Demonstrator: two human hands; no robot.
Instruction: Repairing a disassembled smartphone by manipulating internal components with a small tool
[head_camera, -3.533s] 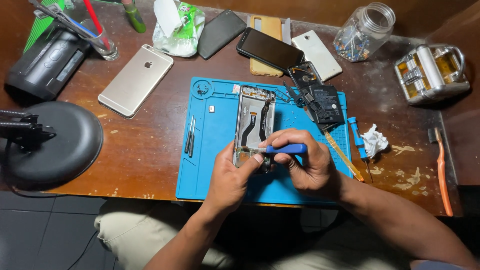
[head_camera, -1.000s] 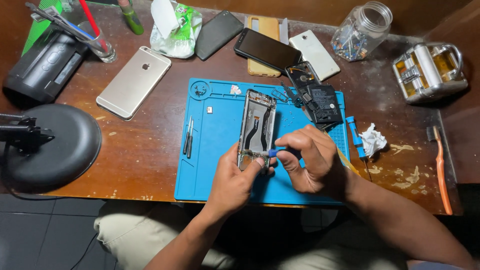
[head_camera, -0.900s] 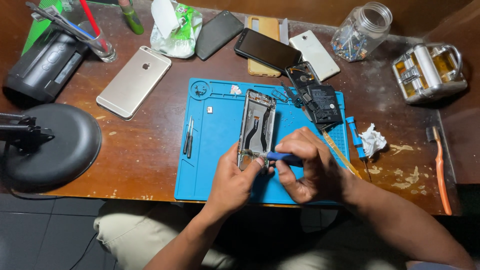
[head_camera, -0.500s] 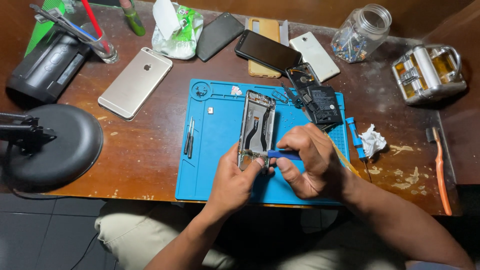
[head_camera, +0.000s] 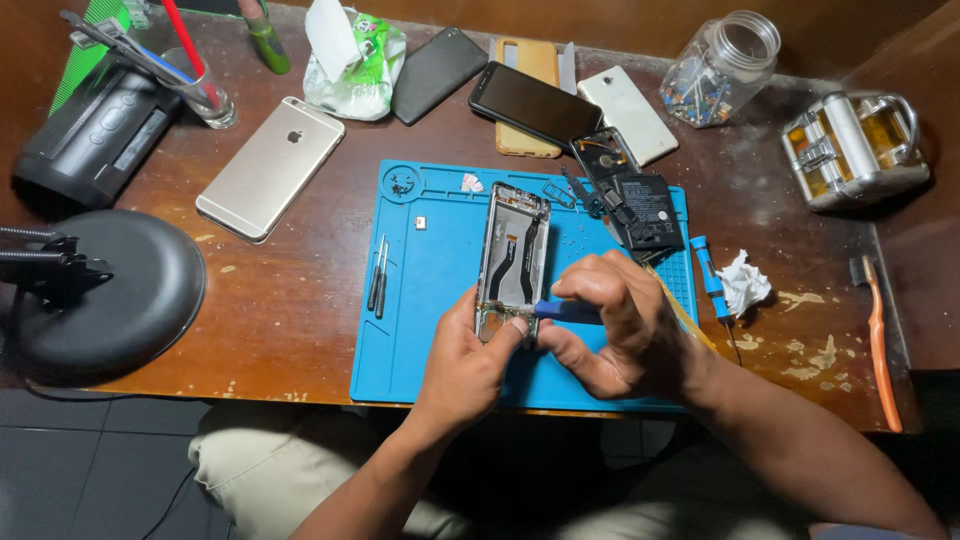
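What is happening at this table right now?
A person is working on an opened phone frame that lies on a blue repair mat. The left hand steadies the lower end of the frame, while the right hand holds a blue-handled screwdriver with its tip at that same end. A removed back part with a battery lies at the mat's upper right. Several other phones, a jar of small parts and a lamp base surround the mat.
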